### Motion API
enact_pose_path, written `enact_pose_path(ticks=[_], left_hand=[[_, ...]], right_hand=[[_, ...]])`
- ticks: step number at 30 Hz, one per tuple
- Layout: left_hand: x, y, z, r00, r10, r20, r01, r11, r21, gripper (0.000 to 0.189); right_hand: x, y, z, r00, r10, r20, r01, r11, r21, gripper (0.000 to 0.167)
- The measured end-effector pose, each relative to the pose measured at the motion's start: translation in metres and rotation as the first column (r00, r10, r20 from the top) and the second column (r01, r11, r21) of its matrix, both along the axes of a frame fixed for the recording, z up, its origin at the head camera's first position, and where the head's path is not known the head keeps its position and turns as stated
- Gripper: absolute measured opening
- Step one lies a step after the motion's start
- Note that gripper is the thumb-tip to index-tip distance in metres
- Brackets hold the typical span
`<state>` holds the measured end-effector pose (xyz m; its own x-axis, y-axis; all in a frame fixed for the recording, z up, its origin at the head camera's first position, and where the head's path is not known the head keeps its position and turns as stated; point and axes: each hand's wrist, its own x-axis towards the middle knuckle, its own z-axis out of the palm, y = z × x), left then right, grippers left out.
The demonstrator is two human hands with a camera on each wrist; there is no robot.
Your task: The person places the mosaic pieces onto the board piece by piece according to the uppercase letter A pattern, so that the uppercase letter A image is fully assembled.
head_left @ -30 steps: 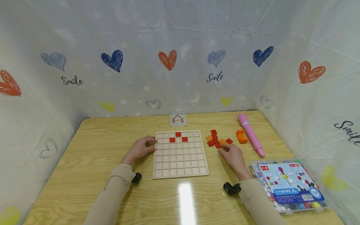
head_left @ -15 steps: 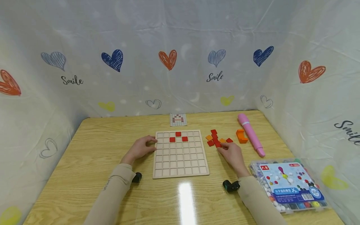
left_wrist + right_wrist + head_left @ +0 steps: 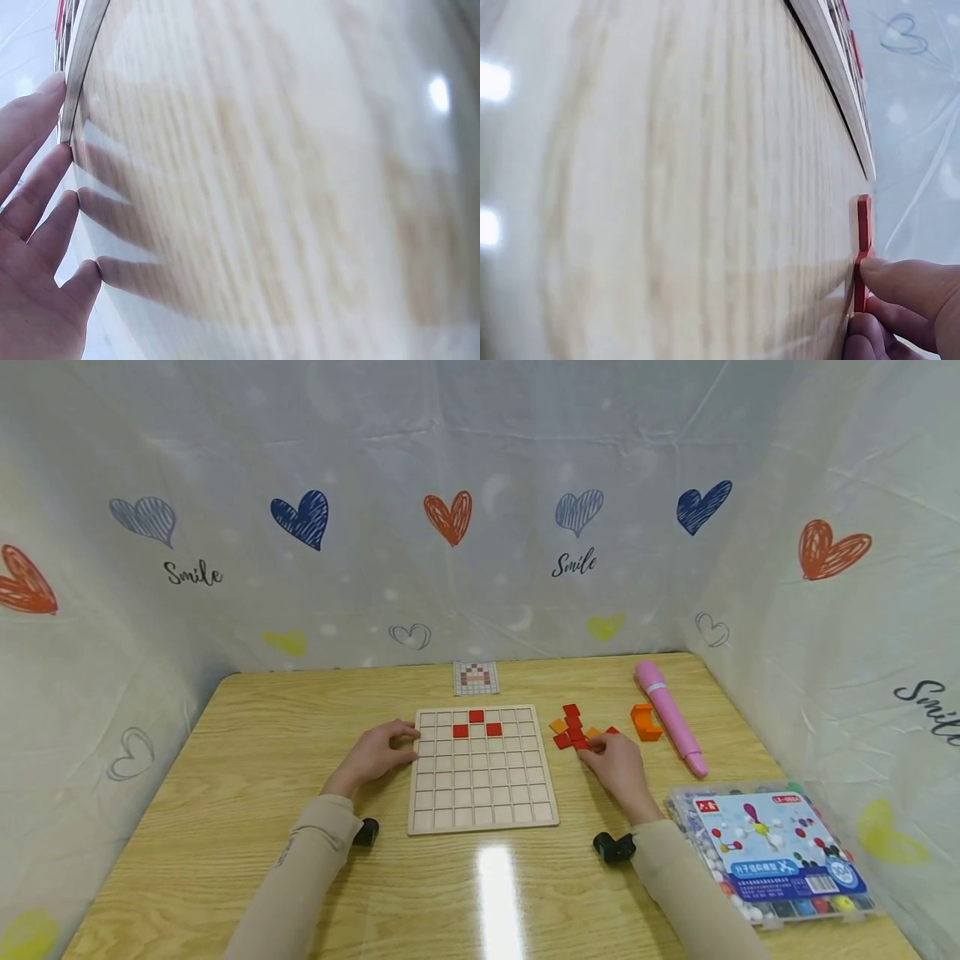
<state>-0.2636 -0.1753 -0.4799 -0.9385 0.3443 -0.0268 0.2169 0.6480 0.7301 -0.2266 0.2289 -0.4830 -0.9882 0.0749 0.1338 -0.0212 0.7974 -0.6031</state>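
A square wooden grid board [image 3: 483, 771] lies in the middle of the table, with 3 red tiles in its upper cells, one of them a red tile [image 3: 476, 717] near the top edge. My left hand [image 3: 377, 754] rests at the board's left side, fingers spread and relaxed. In the left wrist view its fingertips [image 3: 52, 84] meet the board's edge. Right of the board is a loose pile of red and orange tiles, including an orange tile [image 3: 558, 726]. At the pile's near side my right hand [image 3: 617, 768] pinches a red tile [image 3: 860, 283] between thumb and fingers.
A small printed pattern card [image 3: 476, 678] lies behind the board. To the right are an orange holder [image 3: 645, 723], a pink stick-like object [image 3: 672, 718] and a clear box [image 3: 772, 852] of coloured balls. A patterned curtain [image 3: 480, 527] closes off the back and sides.
My right hand has shifted slightly left and away from me, from beside the orange tile onto a red tile at the pile's near end. The left hand stays put.
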Motion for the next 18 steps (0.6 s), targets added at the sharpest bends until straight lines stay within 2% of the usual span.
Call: enact_pose_path(ticks=[8, 18], left_hand=[[-0.0016, 0.0001, -0.0007, 1.000, 0.005, 0.002, -0.005, 1.000, -0.014, 0.036], [-0.0011, 0.0002, 0.0002, 1.000, 0.001, 0.005, -0.001, 1.000, 0.000, 0.035]], right_hand=[[0.0038, 0.0019, 0.0029, 0.998, 0.049, 0.049, -0.049, 0.999, -0.002, 0.024], [0.0044, 0.0020, 0.0061, 0.995, 0.066, 0.075, -0.066, 0.998, -0.014, 0.030]])
